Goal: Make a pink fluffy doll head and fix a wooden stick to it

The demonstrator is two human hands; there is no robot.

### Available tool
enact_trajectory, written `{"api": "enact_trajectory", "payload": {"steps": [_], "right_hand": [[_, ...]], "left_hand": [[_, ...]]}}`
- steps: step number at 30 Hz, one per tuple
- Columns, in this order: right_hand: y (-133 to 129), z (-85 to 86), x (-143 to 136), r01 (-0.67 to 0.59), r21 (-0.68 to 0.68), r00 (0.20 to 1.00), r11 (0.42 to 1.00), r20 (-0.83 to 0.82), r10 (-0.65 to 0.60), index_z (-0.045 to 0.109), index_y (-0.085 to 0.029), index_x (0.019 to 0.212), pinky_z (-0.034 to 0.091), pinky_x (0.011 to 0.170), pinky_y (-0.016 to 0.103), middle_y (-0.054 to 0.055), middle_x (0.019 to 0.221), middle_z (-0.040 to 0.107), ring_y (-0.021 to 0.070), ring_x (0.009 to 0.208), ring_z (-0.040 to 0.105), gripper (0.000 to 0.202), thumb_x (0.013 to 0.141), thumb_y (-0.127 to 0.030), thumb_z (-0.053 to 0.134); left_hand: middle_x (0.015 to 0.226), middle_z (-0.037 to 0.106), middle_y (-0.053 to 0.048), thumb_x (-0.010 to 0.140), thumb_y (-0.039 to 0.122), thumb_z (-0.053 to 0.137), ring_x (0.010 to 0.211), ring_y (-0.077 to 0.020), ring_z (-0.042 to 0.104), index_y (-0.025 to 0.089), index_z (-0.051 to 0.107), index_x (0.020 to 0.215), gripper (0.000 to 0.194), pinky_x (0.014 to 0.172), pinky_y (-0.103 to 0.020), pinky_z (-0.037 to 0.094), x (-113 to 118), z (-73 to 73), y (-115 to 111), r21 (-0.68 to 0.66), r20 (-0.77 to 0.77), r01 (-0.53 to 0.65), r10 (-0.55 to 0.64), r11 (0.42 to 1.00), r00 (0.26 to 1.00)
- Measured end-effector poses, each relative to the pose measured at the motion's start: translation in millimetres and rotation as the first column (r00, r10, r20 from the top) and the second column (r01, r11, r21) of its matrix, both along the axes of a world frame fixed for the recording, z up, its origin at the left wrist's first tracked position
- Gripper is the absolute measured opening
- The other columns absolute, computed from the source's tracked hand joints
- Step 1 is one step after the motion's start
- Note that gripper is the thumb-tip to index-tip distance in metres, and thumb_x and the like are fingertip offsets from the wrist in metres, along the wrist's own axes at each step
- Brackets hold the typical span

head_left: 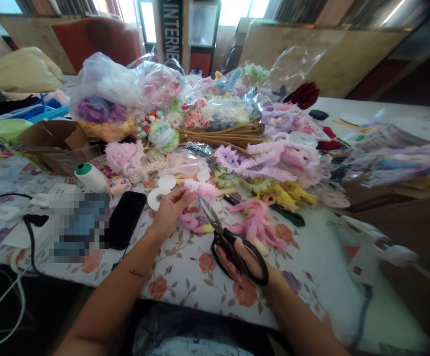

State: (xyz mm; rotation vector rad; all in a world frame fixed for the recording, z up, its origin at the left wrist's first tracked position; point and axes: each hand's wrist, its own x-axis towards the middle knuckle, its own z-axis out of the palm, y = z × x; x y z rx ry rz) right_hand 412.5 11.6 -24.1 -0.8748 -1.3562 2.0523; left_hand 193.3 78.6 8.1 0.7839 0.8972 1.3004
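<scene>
My left hand [170,209] pinches a strip of fluffy pink trim [202,188] just above the flowered tablecloth. In my right hand [250,259] are black-handled scissors [217,230], with fingers through the loops. Their blades point up and to the left, and the tips are close to the trim beside my left fingers. Whether the blades touch it, I cannot tell. A tangle of pink fuzzy strips [260,223] lies just beyond the scissors. White discs [155,199] sit beside my left hand.
A black phone [126,220] and a cone of white thread [91,177] lie left. Fluffy yarn pieces, plastic bags [105,81] and brown stems [222,135] are heaped at the back. A white glue gun [366,242] and a cardboard box [404,217] stand right.
</scene>
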Motion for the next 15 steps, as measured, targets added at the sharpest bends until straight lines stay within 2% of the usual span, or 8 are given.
{"api": "enact_trajectory", "payload": {"steps": [9,15], "right_hand": [[-0.1,2.4,-4.6,0.006,0.046,1.000,0.999,0.018,-0.007,0.055,-0.016,0.083,0.029,0.034,0.019,-0.004,0.056,0.046,0.0055,0.037,0.038,0.061,0.090,-0.073,0.035],[2.0,-2.7,-3.9,-0.019,0.050,0.999,0.999,-0.039,0.021,0.053,-0.016,0.081,0.030,0.033,0.018,-0.004,0.058,0.048,0.0052,0.037,0.039,0.057,0.092,-0.070,0.036]], "left_hand": [[0.066,0.051,0.004,0.066,0.034,0.083,0.056,-0.0049,0.043,0.014,0.069,0.073,0.026,0.067,-0.025,0.058,1.1,0.4,-0.6,0.025,-0.013,-0.023,0.024,0.999,1.000],[0.066,0.052,0.005,0.066,0.033,0.084,0.057,-0.0052,0.044,0.015,0.068,0.074,0.026,0.072,-0.029,0.060,1.7,-1.0,-1.7,0.044,-0.030,-0.011,0.012,0.999,0.999]]}}
